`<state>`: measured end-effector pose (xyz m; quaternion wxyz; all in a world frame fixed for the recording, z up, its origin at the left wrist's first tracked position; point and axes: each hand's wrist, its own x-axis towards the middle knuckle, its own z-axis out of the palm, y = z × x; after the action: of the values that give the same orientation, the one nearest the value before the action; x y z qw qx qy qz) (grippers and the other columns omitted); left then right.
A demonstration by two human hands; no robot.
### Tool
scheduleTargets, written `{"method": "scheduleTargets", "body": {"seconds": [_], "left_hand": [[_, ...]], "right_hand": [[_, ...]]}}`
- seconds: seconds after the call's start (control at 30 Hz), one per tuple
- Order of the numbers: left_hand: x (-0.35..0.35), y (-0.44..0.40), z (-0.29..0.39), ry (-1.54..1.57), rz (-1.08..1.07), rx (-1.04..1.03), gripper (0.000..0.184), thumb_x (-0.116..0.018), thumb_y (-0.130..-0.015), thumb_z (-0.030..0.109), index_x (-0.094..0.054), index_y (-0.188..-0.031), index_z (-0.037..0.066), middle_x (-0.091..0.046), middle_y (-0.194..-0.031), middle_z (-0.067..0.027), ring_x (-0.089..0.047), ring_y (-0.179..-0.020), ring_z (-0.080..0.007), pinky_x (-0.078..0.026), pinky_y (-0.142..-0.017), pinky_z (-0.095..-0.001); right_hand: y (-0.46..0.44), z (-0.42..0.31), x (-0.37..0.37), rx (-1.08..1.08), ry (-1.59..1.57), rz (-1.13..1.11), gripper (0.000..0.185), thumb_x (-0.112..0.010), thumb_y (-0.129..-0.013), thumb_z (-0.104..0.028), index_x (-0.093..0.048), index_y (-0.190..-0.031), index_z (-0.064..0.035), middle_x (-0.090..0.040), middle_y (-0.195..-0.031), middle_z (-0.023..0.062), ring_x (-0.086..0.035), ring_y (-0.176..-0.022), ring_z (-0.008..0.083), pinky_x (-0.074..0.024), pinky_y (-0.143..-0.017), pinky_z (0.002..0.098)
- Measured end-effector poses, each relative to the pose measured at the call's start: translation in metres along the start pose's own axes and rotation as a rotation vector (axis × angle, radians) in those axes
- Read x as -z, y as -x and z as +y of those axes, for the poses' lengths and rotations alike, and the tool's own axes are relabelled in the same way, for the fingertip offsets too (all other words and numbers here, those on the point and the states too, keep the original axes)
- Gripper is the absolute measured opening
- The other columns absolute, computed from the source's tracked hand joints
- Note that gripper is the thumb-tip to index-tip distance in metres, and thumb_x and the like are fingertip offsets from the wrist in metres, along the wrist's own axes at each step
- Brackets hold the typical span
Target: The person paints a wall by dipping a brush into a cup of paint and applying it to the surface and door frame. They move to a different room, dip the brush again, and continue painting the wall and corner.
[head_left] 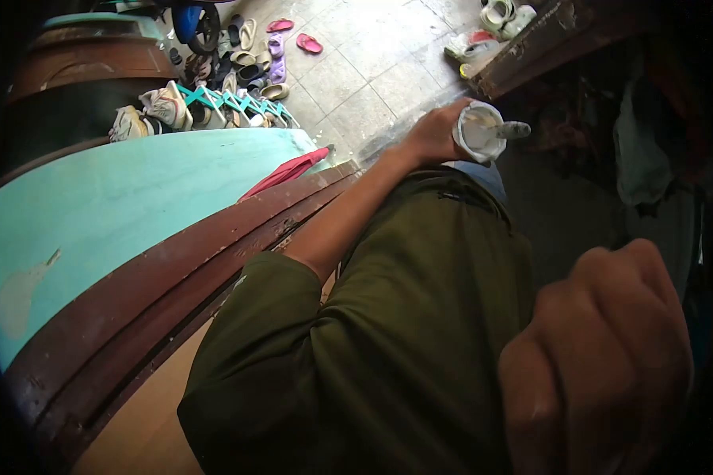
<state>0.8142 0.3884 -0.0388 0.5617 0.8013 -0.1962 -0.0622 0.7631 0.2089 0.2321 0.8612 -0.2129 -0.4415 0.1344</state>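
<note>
My left hand (436,136) is wrapped round a white cup (462,136), held out in front of me over the doorway floor. Thick white stuff, like paint, lines the cup's inside. From its mouth a smeared, rounded handle (516,130) juts to the right; the tool's other end is hidden. Close to the camera at the lower right, my right hand (598,348) is closed with its fingers curled. Whether anything sits inside that fist is hidden.
A brown door frame (158,273) and turquoise wall (135,190) run along the left, with a folded pink umbrella (287,174) between. Shoes crowd a turquoise-and-white rack (222,103); pink slippers (309,43) lie on the tiled floor (348,79). A cloth (642,150) hangs at right.
</note>
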Motion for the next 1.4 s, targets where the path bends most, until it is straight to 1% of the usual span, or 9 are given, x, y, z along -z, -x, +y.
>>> {"method": "scheduleTargets", "body": {"seconds": [0.33, 0.53, 0.6, 0.67, 0.73, 0.87, 1.0, 1.07, 1.4], "left_hand": [[0.024, -0.012, 0.024, -0.028, 0.011, 0.032, 0.097, -0.097, -0.064, 0.044, -0.053, -0.138, 0.000, -0.072, -0.115, -0.0219, -0.072, -0.106, -0.0373, -0.057, -0.093, -0.0431], [0.022, -0.026, 0.032, 0.030, 0.073, -0.023, 0.079, -0.095, -0.066, 0.033, -0.058, -0.132, 0.009, -0.070, -0.121, -0.0161, -0.069, -0.111, -0.0362, -0.056, -0.096, -0.0446], [0.012, -0.030, 0.019, 0.034, 0.106, -0.047, 0.079, -0.094, -0.066, 0.033, -0.058, -0.132, 0.008, -0.069, -0.120, -0.0164, -0.069, -0.112, -0.0369, -0.056, -0.097, -0.0446], [-0.009, -0.036, -0.009, -0.002, 0.094, -0.185, 0.093, -0.097, -0.064, 0.044, -0.055, -0.135, 0.002, -0.070, -0.120, -0.0184, -0.070, -0.112, -0.0330, -0.055, -0.099, -0.0424], [-0.021, -0.041, -0.006, -0.006, 0.015, -0.155, 0.082, -0.097, -0.067, 0.039, -0.059, -0.130, 0.004, -0.070, -0.120, -0.0152, -0.071, -0.109, -0.0278, -0.057, -0.097, -0.0409], [-0.032, -0.044, 0.045, 0.004, -0.048, -0.062, 0.081, -0.099, -0.065, 0.037, -0.059, -0.127, 0.003, -0.072, -0.116, -0.0157, -0.073, -0.106, -0.0284, -0.059, -0.091, -0.0403], [-0.062, -0.049, 0.067, 0.023, -0.142, -0.075, 0.082, -0.099, -0.065, 0.034, -0.057, -0.128, 0.004, -0.073, -0.116, -0.0164, -0.073, -0.106, -0.0285, -0.059, -0.091, -0.0405], [-0.087, -0.052, 0.085, 0.033, -0.197, -0.106, 0.082, -0.100, -0.065, 0.032, -0.057, -0.129, 0.004, -0.074, -0.116, -0.0160, -0.073, -0.106, -0.0278, -0.059, -0.092, -0.0402], [-0.305, -0.054, 0.202, 0.062, -0.576, -0.326, 0.077, -0.100, -0.063, 0.029, -0.063, -0.126, 0.003, -0.074, -0.115, -0.0147, -0.072, -0.107, -0.0256, -0.059, -0.090, -0.0403]], "right_hand": [[-0.021, -0.013, 0.020, -0.397, 0.143, -0.517, 0.017, -0.083, -0.086, -0.007, -0.081, -0.101, 0.0018, -0.074, -0.099, 0.0172, -0.065, -0.079, 0.0266, -0.0505, -0.069, 0.0352], [0.047, -0.059, 0.063, -0.814, 0.530, 0.049, 0.019, -0.071, -0.099, -0.018, -0.077, -0.106, -0.0022, -0.072, -0.112, 0.0139, -0.068, -0.100, 0.0267, -0.0528, -0.091, 0.0426], [0.094, -0.042, 0.097, -0.485, 0.656, 0.359, 0.048, -0.056, -0.106, -0.037, -0.064, -0.132, 0.0034, -0.068, -0.106, 0.0204, -0.065, -0.107, 0.0343, -0.0536, -0.093, 0.0452], [0.107, -0.023, 0.111, -0.069, -0.246, 0.776, 0.063, -0.044, -0.110, -0.045, -0.039, -0.155, -0.0031, -0.059, -0.137, 0.0230, -0.052, -0.133, 0.0386, -0.0414, -0.114, 0.0497], [0.073, -0.042, 0.094, -0.024, -0.276, 0.791, 0.068, -0.038, -0.110, -0.049, -0.025, -0.163, -0.0084, -0.039, -0.161, 0.0187, -0.030, -0.152, 0.0369, -0.0247, -0.126, 0.0521], [0.090, -0.076, 0.091, 0.098, -0.213, 0.869, 0.066, -0.036, -0.111, -0.049, -0.027, -0.163, -0.0108, -0.039, -0.163, 0.0144, -0.030, -0.153, 0.0355, -0.0269, -0.126, 0.0519], [0.137, -0.105, 0.086, 0.188, -0.208, 0.732, 0.064, -0.036, -0.111, -0.048, -0.029, -0.162, -0.0110, -0.042, -0.161, 0.0149, -0.037, -0.150, 0.0361, -0.0314, -0.124, 0.0519], [0.164, -0.123, 0.070, 0.240, -0.129, 0.950, 0.053, -0.052, -0.108, -0.041, -0.049, -0.148, -0.0068, -0.064, -0.135, 0.0137, -0.062, -0.124, 0.0317, -0.0502, -0.107, 0.0472], [0.364, -0.237, -0.076, 0.433, 0.489, 1.599, 0.047, -0.069, -0.097, -0.009, -0.054, -0.141, -0.0022, -0.068, -0.118, 0.0089, -0.067, -0.104, 0.0163, -0.0559, -0.090, 0.0324]]}}
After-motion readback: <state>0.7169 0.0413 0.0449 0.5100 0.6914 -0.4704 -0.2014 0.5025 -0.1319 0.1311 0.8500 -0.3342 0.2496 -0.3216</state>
